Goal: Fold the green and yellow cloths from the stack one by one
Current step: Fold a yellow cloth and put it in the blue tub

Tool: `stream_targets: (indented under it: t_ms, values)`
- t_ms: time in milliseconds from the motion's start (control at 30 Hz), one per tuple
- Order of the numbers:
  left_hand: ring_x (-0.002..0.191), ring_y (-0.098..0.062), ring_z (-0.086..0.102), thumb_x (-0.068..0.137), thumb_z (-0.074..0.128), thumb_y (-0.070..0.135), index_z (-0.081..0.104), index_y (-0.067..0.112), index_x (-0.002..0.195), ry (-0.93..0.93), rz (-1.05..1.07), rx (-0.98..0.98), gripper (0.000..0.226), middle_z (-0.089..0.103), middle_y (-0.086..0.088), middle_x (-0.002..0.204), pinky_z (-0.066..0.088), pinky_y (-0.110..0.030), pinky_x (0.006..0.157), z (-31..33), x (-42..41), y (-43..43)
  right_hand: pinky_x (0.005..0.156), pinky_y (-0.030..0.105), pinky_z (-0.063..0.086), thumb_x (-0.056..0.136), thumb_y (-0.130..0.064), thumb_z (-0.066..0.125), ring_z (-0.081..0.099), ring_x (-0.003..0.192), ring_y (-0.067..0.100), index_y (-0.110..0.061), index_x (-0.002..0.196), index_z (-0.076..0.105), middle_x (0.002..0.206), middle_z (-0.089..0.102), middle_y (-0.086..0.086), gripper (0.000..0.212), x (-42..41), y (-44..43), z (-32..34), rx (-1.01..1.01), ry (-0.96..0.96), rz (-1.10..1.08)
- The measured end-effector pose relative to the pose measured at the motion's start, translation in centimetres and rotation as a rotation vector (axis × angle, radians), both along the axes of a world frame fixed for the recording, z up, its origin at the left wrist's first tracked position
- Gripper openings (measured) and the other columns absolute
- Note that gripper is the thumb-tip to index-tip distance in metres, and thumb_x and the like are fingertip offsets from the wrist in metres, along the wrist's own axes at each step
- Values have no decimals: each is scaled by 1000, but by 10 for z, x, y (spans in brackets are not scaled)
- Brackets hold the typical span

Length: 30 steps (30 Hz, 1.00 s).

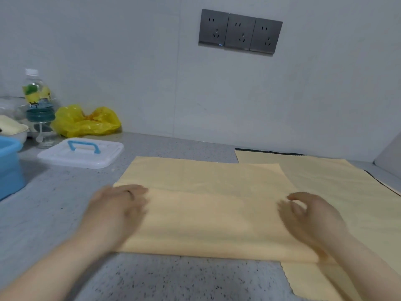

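From my remote seat, the speckled counter point(195, 279) gives plenty of room, so the trouble lies in how the fabrics sit. The stack point(338, 183) of yellow sheets lies to the right, and the yellow cloth point(206, 216) being folded lies in front of me with its right end overlapping that stack. Any sideways pull could drag the top sheet of the stack along or ruffle it. The near half of the cloth is folded over and stops short of the far edge, so pressing a crease now would likely lock in an uneven fold. The hands are well apart, one at each end of the flap. The left hand point(117, 205) lies fairly flat on the left end, and the right hand point(310, 216) is loosely curved over the right end, thumb held off from the fingers (blur keeps me from telling whether it pinches any cloth). If one hand slides ahead of the other, I expect the flap to skew.
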State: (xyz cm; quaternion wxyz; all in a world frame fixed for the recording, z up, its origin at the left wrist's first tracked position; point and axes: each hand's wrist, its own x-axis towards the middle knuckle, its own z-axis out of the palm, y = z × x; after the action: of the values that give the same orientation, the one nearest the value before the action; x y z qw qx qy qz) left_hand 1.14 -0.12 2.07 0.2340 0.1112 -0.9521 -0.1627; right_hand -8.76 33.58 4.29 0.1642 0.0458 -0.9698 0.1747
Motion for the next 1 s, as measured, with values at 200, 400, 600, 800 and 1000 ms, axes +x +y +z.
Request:
stream_targets:
  t_ms: [200,400,600,800,1000]
  values:
    - [142,-6,-6,98,13,44,5,25,148,-401,-271,-163,54,-2,7,156,-8,-27,113,-18,9,86,106,7,8,97,-34,35,24,137,2,-30,136,41,149,30,-11,40,64,-82,-23,137,-155,604]
    - [142,-9,-12,97,12,46,-4,23,147,-513,-219,-176,57,-13,2,155,-9,-29,113,-26,7,81,115,28,-4,99,-40,21,-3,144,10,-29,147,12,157,-2,-4,50,69,-105,-39,292,-305,553]
    - [142,-11,-14,88,16,65,-5,35,146,-574,-142,-143,68,-14,7,154,-9,-39,113,-28,3,69,114,36,-10,95,-53,16,-14,143,13,-28,147,-4,155,-14,-2,61,55,-87,-40,347,-450,384]
    - [142,-11,-11,85,16,70,-4,35,146,-580,-62,-127,73,-14,8,155,-4,-36,115,-26,6,28,116,34,-2,95,-54,12,-8,144,18,-21,147,-5,155,-12,3,64,39,-16,-34,306,-483,93]
    - [143,-13,-9,86,12,68,-8,33,145,-628,11,-156,71,-13,5,155,-2,-34,115,-18,12,-8,116,36,2,96,-52,11,-4,144,19,-14,148,-3,156,-8,6,65,33,37,-34,280,-492,-110]
